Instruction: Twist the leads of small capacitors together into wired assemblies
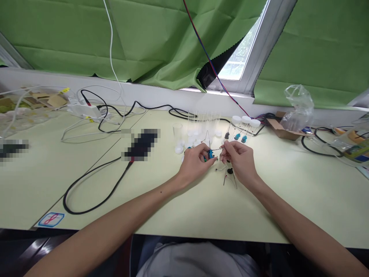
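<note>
My left hand (193,161) is closed, its fingertips pinching a small blue plastic part (210,154) from which thin bent metal wire sticks up. My right hand (242,159) is closed too, thumb and fingertips on a thin metal rod (216,149) that reaches across to the blue part. Just below the right hand, a small black piece (230,171) lies on the table among thin metal rods (225,179). Some small pieces by my left fingers are partly hidden. Behind the hands stand several clear tubes (178,135) with white bases.
White-capped tubes (245,120) stand behind my right hand, with blue pieces (237,136) and a dark one near them. A phone-like blurred object (141,144) with a black cable (86,211) lies left. A cardboard box (284,129) with a plastic bag (300,107) sits at back right.
</note>
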A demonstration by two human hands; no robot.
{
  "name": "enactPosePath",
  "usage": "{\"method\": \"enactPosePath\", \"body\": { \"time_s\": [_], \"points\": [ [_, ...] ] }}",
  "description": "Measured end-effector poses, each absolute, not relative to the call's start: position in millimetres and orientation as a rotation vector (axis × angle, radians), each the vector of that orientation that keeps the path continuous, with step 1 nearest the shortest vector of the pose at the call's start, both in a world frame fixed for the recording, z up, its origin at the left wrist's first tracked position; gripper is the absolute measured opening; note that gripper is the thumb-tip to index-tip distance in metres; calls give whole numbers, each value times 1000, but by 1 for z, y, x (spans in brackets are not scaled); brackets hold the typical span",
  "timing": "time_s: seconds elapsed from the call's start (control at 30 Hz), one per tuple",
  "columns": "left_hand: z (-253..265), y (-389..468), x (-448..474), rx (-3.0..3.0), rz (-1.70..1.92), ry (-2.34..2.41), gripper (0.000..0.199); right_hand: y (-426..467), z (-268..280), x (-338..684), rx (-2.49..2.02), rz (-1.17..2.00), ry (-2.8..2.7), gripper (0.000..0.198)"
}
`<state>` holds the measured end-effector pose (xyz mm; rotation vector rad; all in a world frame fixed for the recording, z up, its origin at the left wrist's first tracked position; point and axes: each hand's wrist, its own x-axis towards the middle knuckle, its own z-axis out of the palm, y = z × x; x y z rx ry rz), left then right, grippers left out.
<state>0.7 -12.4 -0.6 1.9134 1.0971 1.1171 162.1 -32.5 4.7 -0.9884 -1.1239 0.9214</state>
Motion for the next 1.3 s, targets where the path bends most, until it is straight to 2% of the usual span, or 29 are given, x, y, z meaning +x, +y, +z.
{"method": "enactPosePath", "body": {
  "time_s": [0.33,0.57,1.3],
  "points": [
    [0,-13,1,1914,1134,1119,20,-40,8,158,-993,770,-1274,27],
    [-2,-12,0,1984,1135,1129,19,-41,8,159,-991,772,-1305,26],
    [-3,-11,0,1987,1138,1103,18,-33,8,166,-839,1347,-1051,24]
  ]
}}
